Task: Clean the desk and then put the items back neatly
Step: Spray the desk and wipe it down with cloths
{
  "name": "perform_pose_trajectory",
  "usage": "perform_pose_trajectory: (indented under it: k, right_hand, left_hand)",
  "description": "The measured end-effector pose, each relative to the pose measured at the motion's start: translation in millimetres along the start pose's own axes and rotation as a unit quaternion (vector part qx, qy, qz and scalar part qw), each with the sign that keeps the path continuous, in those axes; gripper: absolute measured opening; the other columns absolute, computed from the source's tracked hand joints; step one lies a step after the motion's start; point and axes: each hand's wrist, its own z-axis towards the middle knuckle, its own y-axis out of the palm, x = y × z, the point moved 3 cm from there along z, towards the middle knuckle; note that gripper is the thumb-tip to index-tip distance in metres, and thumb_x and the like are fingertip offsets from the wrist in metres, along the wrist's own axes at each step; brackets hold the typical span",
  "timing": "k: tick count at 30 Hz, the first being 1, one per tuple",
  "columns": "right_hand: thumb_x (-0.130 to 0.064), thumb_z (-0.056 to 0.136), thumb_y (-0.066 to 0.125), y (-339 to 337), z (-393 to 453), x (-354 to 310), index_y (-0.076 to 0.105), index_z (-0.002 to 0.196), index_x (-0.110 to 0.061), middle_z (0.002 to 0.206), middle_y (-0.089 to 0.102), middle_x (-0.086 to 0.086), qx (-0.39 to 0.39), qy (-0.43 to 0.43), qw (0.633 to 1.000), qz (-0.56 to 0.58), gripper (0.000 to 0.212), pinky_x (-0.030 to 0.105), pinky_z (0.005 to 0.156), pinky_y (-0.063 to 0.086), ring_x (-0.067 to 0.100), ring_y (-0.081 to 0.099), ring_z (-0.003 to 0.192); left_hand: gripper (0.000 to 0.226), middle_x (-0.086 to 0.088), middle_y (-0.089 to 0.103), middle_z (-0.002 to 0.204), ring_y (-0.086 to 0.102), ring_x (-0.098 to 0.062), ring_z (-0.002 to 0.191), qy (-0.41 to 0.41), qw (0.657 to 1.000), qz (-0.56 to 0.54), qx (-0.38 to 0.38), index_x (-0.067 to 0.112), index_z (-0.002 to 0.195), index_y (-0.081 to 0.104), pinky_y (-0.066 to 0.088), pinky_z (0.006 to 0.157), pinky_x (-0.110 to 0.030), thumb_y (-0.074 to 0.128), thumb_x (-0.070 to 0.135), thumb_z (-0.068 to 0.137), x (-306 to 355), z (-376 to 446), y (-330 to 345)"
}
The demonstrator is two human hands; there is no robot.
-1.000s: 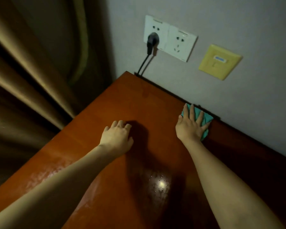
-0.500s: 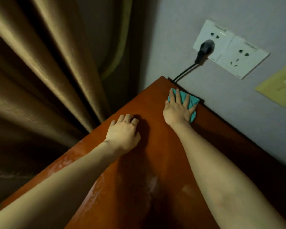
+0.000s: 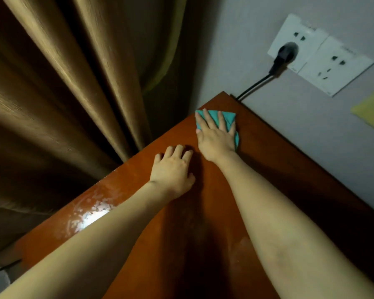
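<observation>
- Right hand: fingers straight and spread, pressing a teal cloth flat at the far corner of the desk, just short of the left edge.
- Left hand: lies on the desktop with fingers bent, grasping nothing.
- Desk: glossy reddish-brown wood, straight edges; wet streaks glint near the left edge.
- Brown pleated curtain hangs beside the left edge.
- White sockets on the grey wall hold a black plug; any lettering is illegible.
</observation>
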Motion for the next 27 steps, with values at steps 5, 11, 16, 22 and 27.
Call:
perform_pose_trajectory:
  k: [5, 11, 16, 22, 27]
  right_hand:
    - [-0.040, 0.102, 0.012, 4, -50, 25, -0.009, 0.149, -0.036, 0.159, -0.009, -0.011, -0.014, 0.036, 0.999, 0.017, 0.052, 0.059, 0.115, -0.004, 0.024, -0.012, 0.146]
    - [-0.040, 0.102, 0.014, 9, -99, 100, -0.005, 0.150, -0.036, 0.159, -0.009, -0.012, -0.002, 0.118, 0.992, 0.039, 0.051, 0.055, 0.115, -0.004, 0.022, -0.011, 0.146]
    - [-0.040, 0.102, 0.013, 16, -167, 191, -0.005, 0.150, -0.036, 0.159, -0.009, -0.012, 0.009, 0.207, 0.976, 0.061, 0.051, 0.055, 0.115, -0.005, 0.021, -0.011, 0.147]
    - [-0.040, 0.102, 0.012, 32, -283, 296, -0.005, 0.150, -0.038, 0.159, -0.008, -0.013, 0.018, 0.310, 0.948, 0.075, 0.050, 0.054, 0.116, -0.005, 0.020, -0.011, 0.147]
    - [-0.041, 0.103, 0.011, 49, -382, 363, -0.006, 0.150, -0.037, 0.159, -0.008, -0.012, 0.023, 0.365, 0.928, 0.074, 0.050, 0.053, 0.117, -0.004, 0.020, -0.011, 0.147]
  left_hand:
    - [0.063, -0.004, 0.022, 0.151, 0.022, -0.027, 0.137, 0.009, 1.000, -0.001, -0.028, 0.023, 0.148, 0.021, 0.027, 0.109, -0.043, 0.048, 0.040, 0.093, 32, -14, 4]
    - [0.058, -0.004, 0.022, 0.151, 0.022, -0.026, 0.137, 0.091, 0.994, 0.014, -0.058, 0.022, 0.147, 0.025, 0.027, 0.110, -0.043, 0.044, 0.038, 0.094, 106, -32, 25]
    - [0.057, -0.004, 0.022, 0.151, 0.021, -0.025, 0.137, 0.154, 0.985, 0.031, -0.066, 0.022, 0.146, 0.026, 0.024, 0.110, -0.041, 0.042, 0.039, 0.095, 183, -46, 52]
    - [0.054, -0.002, 0.024, 0.151, 0.022, -0.023, 0.137, 0.232, 0.970, 0.034, -0.071, 0.022, 0.145, 0.030, 0.024, 0.109, -0.040, 0.041, 0.039, 0.095, 287, -83, 89]
    - [0.053, 0.000, 0.024, 0.150, 0.022, -0.022, 0.137, 0.288, 0.953, 0.050, -0.075, 0.021, 0.144, 0.030, 0.024, 0.109, -0.040, 0.042, 0.038, 0.095, 372, -123, 125]
